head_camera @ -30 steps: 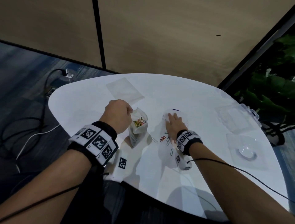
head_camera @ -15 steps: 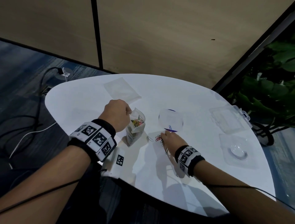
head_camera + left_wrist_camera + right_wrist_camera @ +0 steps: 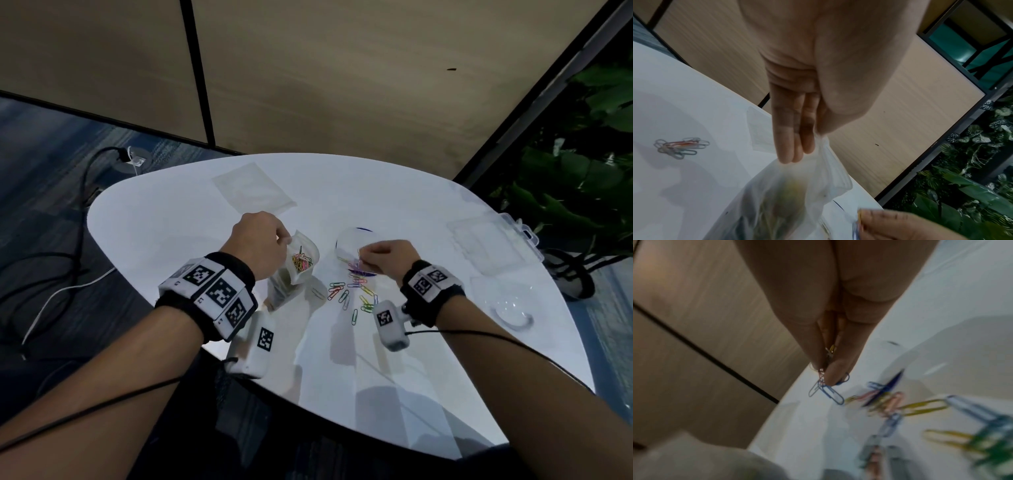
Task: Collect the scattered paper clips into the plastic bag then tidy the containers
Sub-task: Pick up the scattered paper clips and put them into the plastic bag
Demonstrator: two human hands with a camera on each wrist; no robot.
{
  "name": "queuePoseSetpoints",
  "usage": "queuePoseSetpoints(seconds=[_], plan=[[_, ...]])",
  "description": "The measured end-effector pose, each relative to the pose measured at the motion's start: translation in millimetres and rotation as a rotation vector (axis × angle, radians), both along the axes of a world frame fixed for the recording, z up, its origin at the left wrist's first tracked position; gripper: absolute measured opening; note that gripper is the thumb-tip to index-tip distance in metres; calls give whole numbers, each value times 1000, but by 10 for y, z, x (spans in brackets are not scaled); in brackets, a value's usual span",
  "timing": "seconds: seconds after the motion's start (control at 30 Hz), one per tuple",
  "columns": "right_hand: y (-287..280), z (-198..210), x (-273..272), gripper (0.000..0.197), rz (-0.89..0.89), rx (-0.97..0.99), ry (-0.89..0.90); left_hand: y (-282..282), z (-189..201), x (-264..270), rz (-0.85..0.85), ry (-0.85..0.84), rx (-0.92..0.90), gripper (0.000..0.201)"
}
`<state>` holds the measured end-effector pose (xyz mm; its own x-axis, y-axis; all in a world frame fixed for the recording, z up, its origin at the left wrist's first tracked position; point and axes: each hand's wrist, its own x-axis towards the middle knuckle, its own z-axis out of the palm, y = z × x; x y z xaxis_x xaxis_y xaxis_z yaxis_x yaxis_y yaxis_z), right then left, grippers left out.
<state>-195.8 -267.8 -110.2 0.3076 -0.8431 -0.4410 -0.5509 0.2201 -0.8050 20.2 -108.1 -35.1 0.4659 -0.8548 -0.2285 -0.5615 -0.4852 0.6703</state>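
A small clear plastic bag (image 3: 301,262) with coloured clips inside stands on the white table (image 3: 411,377); my left hand (image 3: 260,245) pinches its rim (image 3: 818,146) and holds the mouth open. To its right, my right hand (image 3: 383,257) pinches a bunch of paper clips (image 3: 826,386) just above the table, over a round clear lid (image 3: 352,240). Several more coloured paper clips (image 3: 352,294) lie scattered on the table below that hand. A small heap of clips (image 3: 682,147) shows in the left wrist view.
A flat empty plastic bag (image 3: 253,188) lies at the far side. A clear hinged box (image 3: 493,240) and a clear round dish (image 3: 513,308) sit at the right. Cables (image 3: 51,274) run over the floor on the left; plants (image 3: 582,171) stand at the right.
My right hand swept the clips together, closed on a bunch and lifted it off the table. The left hand kept holding the bag open.
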Motion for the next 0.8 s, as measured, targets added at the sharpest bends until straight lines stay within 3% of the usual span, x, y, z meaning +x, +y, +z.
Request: queuePoseSetpoints(seconds=[0.1, 0.2, 0.27, 0.37, 0.43, 0.5, 0.6, 0.7, 0.77, 0.8], plan=[[159, 322, 216, 4, -52, 199, -420, -51, -28, -30, 2, 25, -9, 14], [421, 576, 466, 9, 53, 301, -581, -75, -40, -60, -8, 25, -32, 17], [581, 565, 603, 4, 114, 213, -511, -76, -42, -66, -2, 41, -44, 19], [760, 487, 736, 3, 232, -175, -214, -34, -15, -43, 29, 109, -45, 17], [823, 525, 802, 10, 408, -426, 13, 10, 35, -9, 31, 147, -50, 17], [867, 672, 879, 15, 593, -551, 143, 68, 105, 40, 39, 173, -67, 18], [854, 914, 976, 17, 637, -561, -22, 174, 208, 202, 78, 200, -95, 18], [686, 979, 1042, 18, 376, -414, -319, 301, 308, 500, 140, 219, -166, 19], [529, 810, 1111, 25, 295, -359, -268, 414, 357, 733, 201, 217, -219, 19], [464, 671, 1161, 27, 341, -388, -133, 467, 369, 841, 226, 207, -243, 20]])
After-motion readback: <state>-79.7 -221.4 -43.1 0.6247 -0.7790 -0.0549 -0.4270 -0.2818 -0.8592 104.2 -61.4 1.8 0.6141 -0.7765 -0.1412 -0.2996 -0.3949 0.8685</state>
